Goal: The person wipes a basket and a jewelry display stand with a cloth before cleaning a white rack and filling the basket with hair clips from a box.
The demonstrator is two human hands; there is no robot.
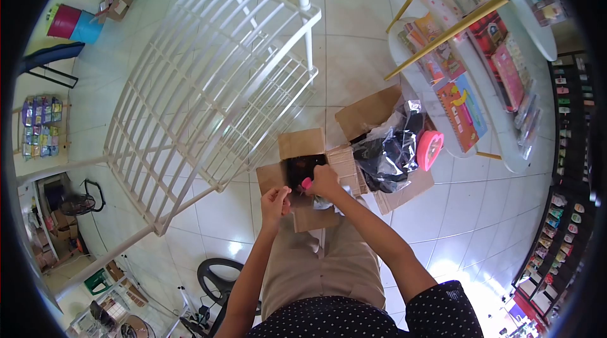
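Note:
An open cardboard box (301, 142) with a dark inside stands on the floor in front of my legs. Over its right part, my right hand (325, 180) is closed, with a small bright pink object (306, 183) at its fingertips. My left hand (275, 204) is held at the near left flap, its fingertips pinched together; whatever they may hold is too small to make out. Some clear or whitish plastic (324, 202) shows below my right hand, partly hidden by the forearm.
A second open carton (404, 194) at the right holds black plastic (386, 161), with a pink heart-shaped box (430, 149) at its edge. A white wire rack (208, 85) rises at the left. Notebooks (460, 110) lie on a tiered shelf with gold legs at the right.

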